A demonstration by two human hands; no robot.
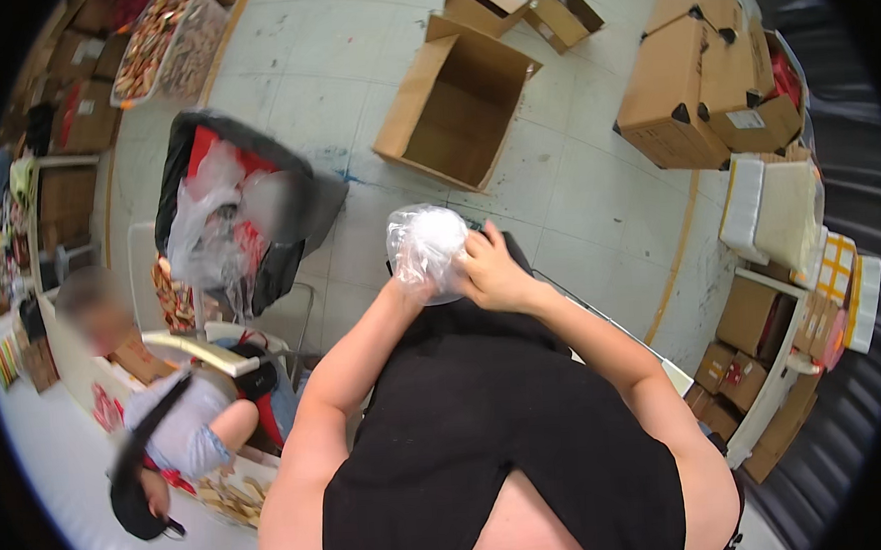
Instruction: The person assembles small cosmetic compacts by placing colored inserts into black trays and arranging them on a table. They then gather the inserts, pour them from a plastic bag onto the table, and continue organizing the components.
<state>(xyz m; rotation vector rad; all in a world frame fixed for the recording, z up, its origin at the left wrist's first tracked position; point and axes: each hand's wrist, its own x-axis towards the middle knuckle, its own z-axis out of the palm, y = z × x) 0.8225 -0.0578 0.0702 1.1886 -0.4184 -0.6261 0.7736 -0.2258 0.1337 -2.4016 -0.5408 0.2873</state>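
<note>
In front of my black top I hold up a clear plastic bag with a white, rounded thing in it, whose kind I cannot make out. My left hand grips the bag from its lower left, its fingers partly covered by the crinkled film. On the other side my right hand is closed on the bag's right edge, with one finger raised off it.
An open cardboard box lies on the tiled floor ahead. Stacked cartons stand far right, above white foam boxes. At left are a black-lined bin of plastic waste and a seated person at a white table.
</note>
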